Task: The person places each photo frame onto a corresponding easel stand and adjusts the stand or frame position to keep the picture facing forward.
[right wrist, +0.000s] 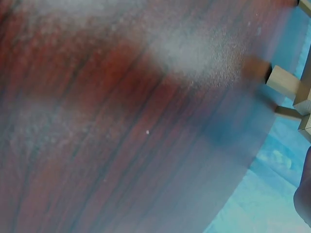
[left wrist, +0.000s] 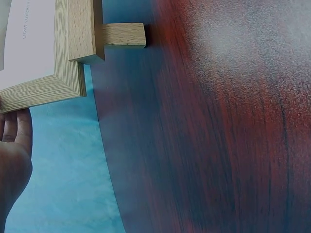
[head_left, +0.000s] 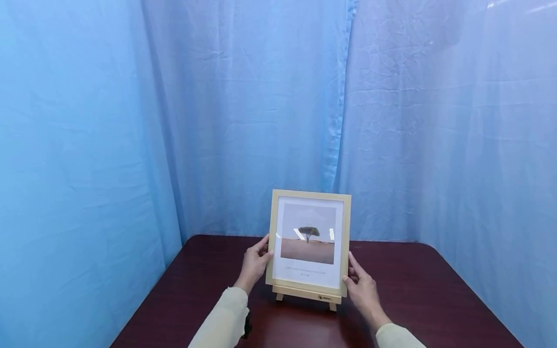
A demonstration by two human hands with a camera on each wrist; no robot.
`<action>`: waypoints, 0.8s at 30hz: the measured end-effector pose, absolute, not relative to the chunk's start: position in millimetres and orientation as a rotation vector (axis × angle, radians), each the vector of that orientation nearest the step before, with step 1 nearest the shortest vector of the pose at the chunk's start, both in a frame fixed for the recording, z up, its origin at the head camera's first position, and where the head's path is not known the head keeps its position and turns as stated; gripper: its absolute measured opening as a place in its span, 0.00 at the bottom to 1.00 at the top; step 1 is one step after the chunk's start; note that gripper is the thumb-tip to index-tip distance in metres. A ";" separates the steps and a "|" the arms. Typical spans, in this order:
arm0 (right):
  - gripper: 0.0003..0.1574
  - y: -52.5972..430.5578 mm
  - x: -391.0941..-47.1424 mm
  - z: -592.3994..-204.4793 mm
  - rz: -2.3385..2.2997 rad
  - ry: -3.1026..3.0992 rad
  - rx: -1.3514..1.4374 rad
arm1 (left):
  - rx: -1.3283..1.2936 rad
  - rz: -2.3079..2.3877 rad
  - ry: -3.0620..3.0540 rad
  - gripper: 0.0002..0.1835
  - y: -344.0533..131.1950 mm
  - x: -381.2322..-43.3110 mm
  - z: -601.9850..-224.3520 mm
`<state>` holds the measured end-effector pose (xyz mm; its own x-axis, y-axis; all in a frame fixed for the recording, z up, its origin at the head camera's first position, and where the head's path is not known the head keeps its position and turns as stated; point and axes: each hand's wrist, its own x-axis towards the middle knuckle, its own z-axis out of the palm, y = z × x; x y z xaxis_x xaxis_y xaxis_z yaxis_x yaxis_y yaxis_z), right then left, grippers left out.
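A light wooden picture frame (head_left: 309,237), holding a print of a lone tree, stands on a small wooden easel (head_left: 300,293). My left hand (head_left: 254,263) grips the frame's left side, thumb at the front edge. On the opposite side, my right hand (head_left: 363,292) holds the lower right edge between thumb and fingers. The left wrist view has the frame's corner (left wrist: 63,82) against the easel's ledge (left wrist: 85,29), with fingers partly hidden behind the frame. Only part of the right hand (right wrist: 303,189) shows in the right wrist view, below the easel's leg (right wrist: 284,81).
The easel stands on a dark red-brown, glossy wooden table (head_left: 413,285) with rounded far corners. Light blue curtains (head_left: 261,121) hang behind the table and along both sides.
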<state>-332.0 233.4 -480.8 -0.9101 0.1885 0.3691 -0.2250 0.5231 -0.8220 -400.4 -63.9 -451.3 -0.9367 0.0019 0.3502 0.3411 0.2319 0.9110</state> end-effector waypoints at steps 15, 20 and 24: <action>0.46 237.4 -338.7 -479.9 1.356 -2.383 0.013 | -0.321 -1.756 -2.221 0.30 -63.2 -393.5 -451.6; 0.46 238.3 -339.4 -479.4 1.358 -2.389 0.014 | -0.322 -1.747 -2.229 0.30 -63.2 -392.1 -451.6; 0.45 239.4 -340.3 -479.8 1.356 -2.391 0.024 | -0.326 -1.755 -2.220 0.30 -63.2 -391.4 -452.1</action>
<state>-340.3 239.4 -479.8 -0.9237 0.1743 0.3411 -0.2032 0.5319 -0.8221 -391.4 -63.2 -452.1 -0.9318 -0.0029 0.3631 0.3526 0.2315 0.9067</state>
